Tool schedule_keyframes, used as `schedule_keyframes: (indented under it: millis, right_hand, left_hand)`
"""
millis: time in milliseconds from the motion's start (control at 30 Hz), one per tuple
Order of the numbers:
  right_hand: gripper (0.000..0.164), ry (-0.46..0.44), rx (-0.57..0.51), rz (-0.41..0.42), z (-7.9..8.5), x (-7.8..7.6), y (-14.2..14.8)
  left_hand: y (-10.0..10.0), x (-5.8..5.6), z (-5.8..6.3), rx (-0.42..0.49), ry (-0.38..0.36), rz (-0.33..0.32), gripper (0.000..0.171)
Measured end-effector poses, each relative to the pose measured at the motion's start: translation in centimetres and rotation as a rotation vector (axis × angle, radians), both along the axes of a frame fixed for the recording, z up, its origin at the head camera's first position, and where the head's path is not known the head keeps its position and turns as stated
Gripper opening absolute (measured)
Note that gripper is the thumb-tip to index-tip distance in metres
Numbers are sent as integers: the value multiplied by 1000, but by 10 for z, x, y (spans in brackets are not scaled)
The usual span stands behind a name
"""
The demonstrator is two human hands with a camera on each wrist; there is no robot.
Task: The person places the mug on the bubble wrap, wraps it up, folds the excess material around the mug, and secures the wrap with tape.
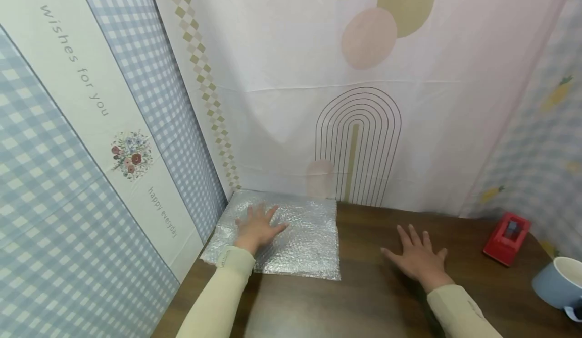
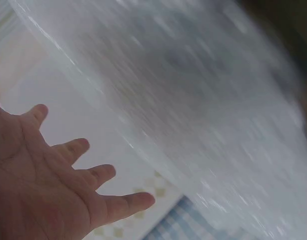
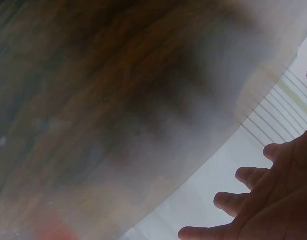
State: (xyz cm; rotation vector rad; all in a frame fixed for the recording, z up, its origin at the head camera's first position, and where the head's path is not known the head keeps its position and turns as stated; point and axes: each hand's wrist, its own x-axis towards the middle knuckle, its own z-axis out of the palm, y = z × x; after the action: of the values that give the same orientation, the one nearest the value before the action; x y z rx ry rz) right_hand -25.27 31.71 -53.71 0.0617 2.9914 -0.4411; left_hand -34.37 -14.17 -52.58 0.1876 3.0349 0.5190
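A silvery, crinkled bubble-foil sheet (image 1: 309, 242) lies flat at the left of the dark wooden table. Over it, fingers spread, is my left hand (image 1: 257, 228); in the left wrist view the palm (image 2: 33, 175) faces the camera with the blurred foil sheet (image 2: 168, 100) beyond it and nothing held. My right hand (image 1: 419, 258) is spread above the bare wood to the right of the sheet, holding nothing. The right wrist view shows its palm (image 3: 278, 200) and straight fingers near the table surface (image 3: 103, 110).
At the right stands a red tape dispenser (image 1: 506, 239), with a blue mug (image 1: 559, 282) nearer the front right corner. A white printed cloth (image 1: 282, 100) hangs along the back edge, and a blue checked cloth (image 1: 50, 141) hangs on the left.
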Motion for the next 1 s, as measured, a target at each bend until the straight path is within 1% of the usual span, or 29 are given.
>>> schedule_keyframes:
  millis: [133, 233, 300, 433, 500, 600, 700, 833, 1000]
  right_hand:
    - [111, 20, -3, 11, 3, 0, -7]
    - [110, 30, 0, 19, 5, 0, -12]
    - [109, 37, 0, 26, 5, 0, -16]
    - [109, 48, 0, 38, 2, -1, -22]
    - [108, 50, 4, 43, 2, -1, -25]
    - [106, 55, 12, 46, 3, 0, -30]
    - [105, 60, 18, 49, 4, 0, -35]
    - [104, 64, 18, 54, 1, -1, -37]
    - [104, 61, 21, 53, 4, -1, -39]
  left_hand:
    - [-24, -1, 4, -50, -11, 58, 84]
    - [-42, 1, 8, -98, -11, 99, 84]
    - [-53, 3, 10, -114, -17, 135, 84]
    - [-69, 7, 14, -112, -30, 196, 81]
    - [-76, 10, 16, -108, -34, 209, 78]
    - [-82, 9, 15, -92, -37, 216, 73]
    - [-85, 8, 13, -81, -24, 223, 72]
    - [-86, 6, 12, -97, 6, 236, 76]
    - [-87, 4, 13, -100, 38, 251, 89]
